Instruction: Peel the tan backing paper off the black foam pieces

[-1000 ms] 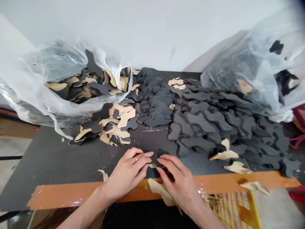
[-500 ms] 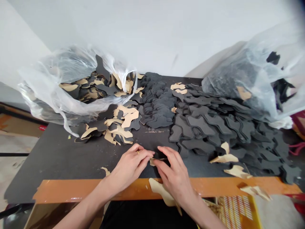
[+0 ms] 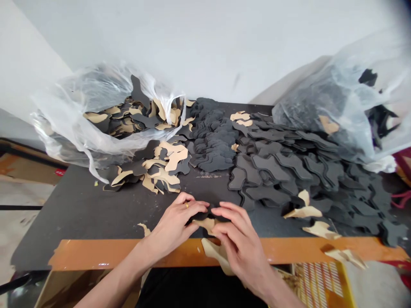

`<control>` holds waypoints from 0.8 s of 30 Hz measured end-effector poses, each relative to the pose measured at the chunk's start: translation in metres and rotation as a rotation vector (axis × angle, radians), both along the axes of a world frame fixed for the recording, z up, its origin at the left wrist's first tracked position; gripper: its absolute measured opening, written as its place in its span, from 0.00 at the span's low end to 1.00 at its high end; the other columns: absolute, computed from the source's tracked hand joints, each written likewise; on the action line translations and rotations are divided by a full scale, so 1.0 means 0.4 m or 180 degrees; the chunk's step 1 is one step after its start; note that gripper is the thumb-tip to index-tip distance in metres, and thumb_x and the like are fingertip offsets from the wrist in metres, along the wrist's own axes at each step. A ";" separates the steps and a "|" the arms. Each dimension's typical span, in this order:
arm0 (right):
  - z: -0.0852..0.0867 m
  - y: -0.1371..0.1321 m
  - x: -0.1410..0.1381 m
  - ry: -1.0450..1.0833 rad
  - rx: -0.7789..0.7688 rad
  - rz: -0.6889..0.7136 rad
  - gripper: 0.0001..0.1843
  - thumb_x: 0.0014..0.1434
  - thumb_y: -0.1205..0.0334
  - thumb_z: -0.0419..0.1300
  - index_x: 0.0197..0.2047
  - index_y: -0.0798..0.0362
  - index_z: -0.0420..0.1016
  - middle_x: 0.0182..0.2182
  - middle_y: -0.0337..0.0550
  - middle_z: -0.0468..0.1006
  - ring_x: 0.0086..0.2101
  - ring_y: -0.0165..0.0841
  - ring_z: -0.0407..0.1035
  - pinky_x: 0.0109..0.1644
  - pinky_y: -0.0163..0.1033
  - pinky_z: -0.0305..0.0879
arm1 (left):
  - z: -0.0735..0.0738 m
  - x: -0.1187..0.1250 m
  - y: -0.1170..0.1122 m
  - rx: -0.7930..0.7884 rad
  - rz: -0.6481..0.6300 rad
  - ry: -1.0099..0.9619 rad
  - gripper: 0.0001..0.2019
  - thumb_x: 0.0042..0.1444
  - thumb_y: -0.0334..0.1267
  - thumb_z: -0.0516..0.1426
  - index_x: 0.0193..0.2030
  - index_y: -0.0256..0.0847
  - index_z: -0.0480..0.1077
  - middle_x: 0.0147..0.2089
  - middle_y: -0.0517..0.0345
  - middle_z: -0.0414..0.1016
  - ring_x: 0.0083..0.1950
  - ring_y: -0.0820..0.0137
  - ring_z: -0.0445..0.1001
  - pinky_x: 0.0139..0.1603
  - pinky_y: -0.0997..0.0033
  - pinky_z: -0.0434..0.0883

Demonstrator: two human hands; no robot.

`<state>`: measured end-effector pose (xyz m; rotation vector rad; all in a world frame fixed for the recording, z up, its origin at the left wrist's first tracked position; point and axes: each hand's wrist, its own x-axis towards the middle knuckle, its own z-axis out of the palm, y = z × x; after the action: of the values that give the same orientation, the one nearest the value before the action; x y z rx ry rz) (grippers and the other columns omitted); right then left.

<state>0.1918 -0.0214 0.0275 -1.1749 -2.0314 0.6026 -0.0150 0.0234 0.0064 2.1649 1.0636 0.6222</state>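
Head view: a black foam cut-out (image 3: 205,210) held between both hands at the near edge of the table

At far left, a clear plastic bag (image 3: 64,107) is slumped on the dark worktable (image 3: 73,226), with black and tan cut-outs (image 3: 128,113) spilling from its mouth. A heap of tan-backed pieces (image 3: 154,169) is spread just in front of it, and a small tan scrap (image 3: 144,229) lies near the orange-taped table edge (image 3: 96,252).

The left hand (image 3: 173,224), with a gold ring (image 3: 186,205) on one finger, is curled in a narrow grip over the left side of the cut-out. Its fingers are closed on the foam, and the thumb is hidden. The cut-out is held just above the tabletop, near the taped edge. The right hand (image 3: 239,244) is closed just as narrowly on its right side, with the fingertips (image 3: 221,206) on the black face. A tan backing (image 3: 207,224) is seen at the cut-out's underside, and a longer tan peel (image 3: 215,256) hangs over the table edge below the hands.

Beyond the hands, a row of stacked black pieces (image 3: 213,141) runs back across the table. Further right, overlapping black pieces (image 3: 289,171) are spread out, with loose tan peels (image 3: 321,230) on and beside them. A second clear plastic bag (image 3: 334,98) sits behind them, and a yellow crate (image 3: 317,284) stands below the edge.
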 end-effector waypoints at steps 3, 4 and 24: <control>0.052 -0.027 0.034 0.0146 -0.0403 0.0515 0.06 0.64 0.71 0.56 0.36 0.51 0.71 0.50 0.48 0.73 0.57 0.43 0.62 0.57 0.52 0.67 | -0.005 -0.002 0.001 -0.0063 -0.0029 -0.0054 0.19 0.57 0.21 0.56 0.51 0.44 0.70 0.56 0.58 0.77 0.54 0.63 0.66 0.55 0.61 0.71; 0.061 -0.033 0.046 0.0283 -0.0471 0.0687 0.05 0.63 0.65 0.59 0.34 0.51 0.70 0.49 0.47 0.74 0.56 0.44 0.64 0.55 0.51 0.68 | -0.006 -0.003 0.001 -0.0075 -0.0029 -0.0076 0.18 0.57 0.21 0.56 0.51 0.45 0.70 0.56 0.58 0.77 0.55 0.63 0.65 0.55 0.61 0.71; -0.070 -0.023 0.095 0.0437 -0.0381 -0.0476 0.19 0.59 0.75 0.59 0.26 0.50 0.53 0.34 0.40 0.66 0.34 0.31 0.66 0.35 0.36 0.61 | 0.024 -0.026 0.015 -0.0328 -0.0408 0.0127 0.12 0.61 0.24 0.53 0.43 0.45 0.70 0.61 0.61 0.73 0.58 0.66 0.63 0.58 0.64 0.67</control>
<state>0.2300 -0.0305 -0.0006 -1.3054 -1.7956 0.7180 -0.0252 0.0295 0.0159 2.1437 0.9475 0.4574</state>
